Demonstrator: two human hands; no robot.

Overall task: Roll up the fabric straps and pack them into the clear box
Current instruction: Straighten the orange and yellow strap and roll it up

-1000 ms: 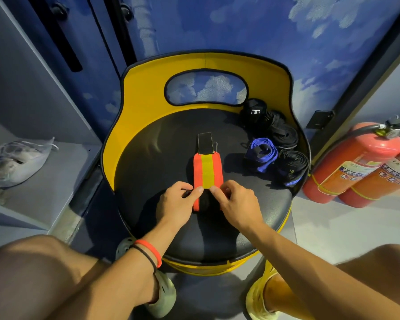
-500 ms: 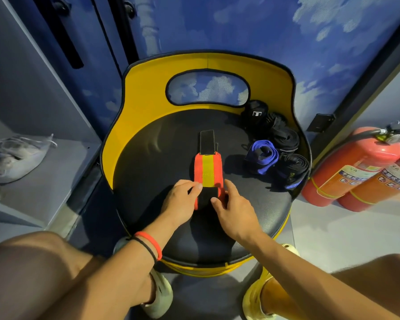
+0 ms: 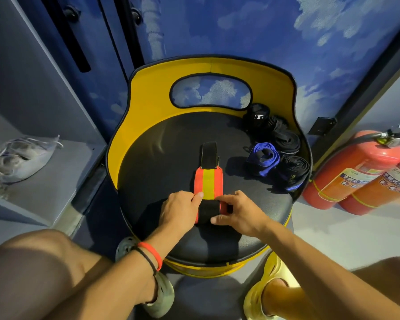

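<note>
At far left, on a grey shelf (image 3: 56,181), a crumpled clear plastic bag (image 3: 21,158), contents too blurred to tell. At centre, a round black-cushioned stool seat with a yellow curved backrest (image 3: 148,107). On the cushion, lying flat and running near to far, an orange fabric strap with a yellow centre stripe (image 3: 208,181), ending at its far end in a black fastening tab (image 3: 209,155). At its near end, a started roll showing a black underside. Left hand (image 3: 178,211) pinching the roll's left edge, thumb pressed on the orange border. Right hand (image 3: 238,213) clenched over the roll's right edge, fingers curled across the black part. Likely step: rolling the strap away toward the tab. Best done with even pressure from both thumbs, edges kept aligned, coil kept tight, finishing so the tab can close over it. Further right, against the backrest, a cluster of already rolled straps: a blue roll (image 3: 262,158) among several black rolls (image 3: 286,142), touching one another. Beyond the stool at far right, two red fire extinguishers (image 3: 356,172) on the floor. No clear box anywhere in view, so nothing yet packed as far as can be judged.
</note>
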